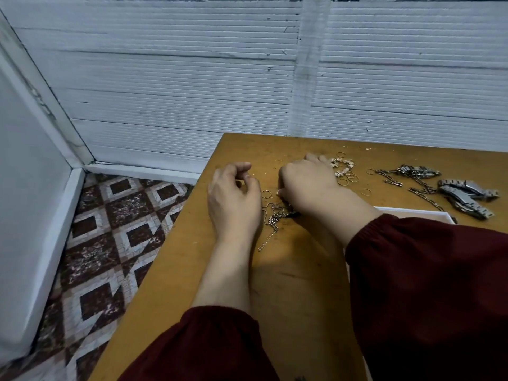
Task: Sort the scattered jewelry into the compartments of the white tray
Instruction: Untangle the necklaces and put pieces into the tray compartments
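Note:
On the wooden table (302, 270), a tangle of thin silver chains (273, 218) lies between my hands, with thin gold rings (266, 194) beside it. My left hand (233, 196) hovers left of the tangle, thumb and fingers curled together; I see nothing between them. My right hand (308, 185) is palm down over the tangle's right side, its fingertips bent to the table and hidden, so any hold is unclear. More gold rings (349, 178) and a pale beaded piece (342, 165) lie just right of it. Only a far edge of the white tray (412, 210) shows behind my right sleeve.
Heavier chains (395, 177) and steel watch bands (467, 196) lie at the table's right. The table's left edge drops to a patterned tile floor (110, 243). A white ribbed wall (192, 92) stands directly behind the table.

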A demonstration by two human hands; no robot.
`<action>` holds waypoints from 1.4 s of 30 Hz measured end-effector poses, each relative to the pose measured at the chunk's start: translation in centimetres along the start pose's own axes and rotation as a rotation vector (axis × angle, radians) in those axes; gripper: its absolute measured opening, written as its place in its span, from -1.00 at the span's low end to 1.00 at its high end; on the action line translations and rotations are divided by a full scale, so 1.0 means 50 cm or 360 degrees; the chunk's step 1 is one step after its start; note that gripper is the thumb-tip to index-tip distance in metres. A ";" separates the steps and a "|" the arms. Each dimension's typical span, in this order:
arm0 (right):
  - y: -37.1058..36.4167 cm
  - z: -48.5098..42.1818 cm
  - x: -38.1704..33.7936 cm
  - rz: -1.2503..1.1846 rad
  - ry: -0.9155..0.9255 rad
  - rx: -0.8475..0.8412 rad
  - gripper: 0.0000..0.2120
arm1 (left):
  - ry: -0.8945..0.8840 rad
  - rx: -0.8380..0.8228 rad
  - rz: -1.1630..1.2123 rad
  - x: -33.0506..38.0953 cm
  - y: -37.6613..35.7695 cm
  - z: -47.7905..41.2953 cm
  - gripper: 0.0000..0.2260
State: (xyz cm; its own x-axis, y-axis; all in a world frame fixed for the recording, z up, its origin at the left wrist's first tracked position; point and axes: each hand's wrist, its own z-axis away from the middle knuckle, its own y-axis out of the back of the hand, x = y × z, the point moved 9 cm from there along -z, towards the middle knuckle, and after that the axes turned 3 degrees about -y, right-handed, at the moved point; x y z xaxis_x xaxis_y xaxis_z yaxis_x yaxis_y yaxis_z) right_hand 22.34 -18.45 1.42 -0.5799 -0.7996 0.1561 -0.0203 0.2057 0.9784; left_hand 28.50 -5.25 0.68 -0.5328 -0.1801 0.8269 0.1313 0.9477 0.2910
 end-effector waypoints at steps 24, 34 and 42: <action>0.116 0.057 0.163 -0.1813 -0.0333 0.0394 -0.86 | -0.0190 -0.0781 -0.0414 0.035 -0.084 0.042 -0.94; 0.135 0.105 0.183 -0.2187 -0.0335 0.0535 -0.86 | -0.0254 -0.0966 -0.0569 0.035 -0.105 0.057 -0.87; 0.144 0.126 0.198 -0.2288 -0.0343 0.0597 -0.93 | -0.0365 -0.0940 -0.0678 0.049 -0.104 0.060 -0.88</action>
State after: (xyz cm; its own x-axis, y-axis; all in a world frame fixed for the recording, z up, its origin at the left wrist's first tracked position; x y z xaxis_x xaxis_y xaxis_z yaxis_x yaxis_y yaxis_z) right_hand 11.32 -21.34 9.13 0.0106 -0.3503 -0.9366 -0.8436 -0.5060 0.1797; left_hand 24.01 -9.86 -0.24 -0.7896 -0.3779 0.4835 0.2666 0.4983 0.8250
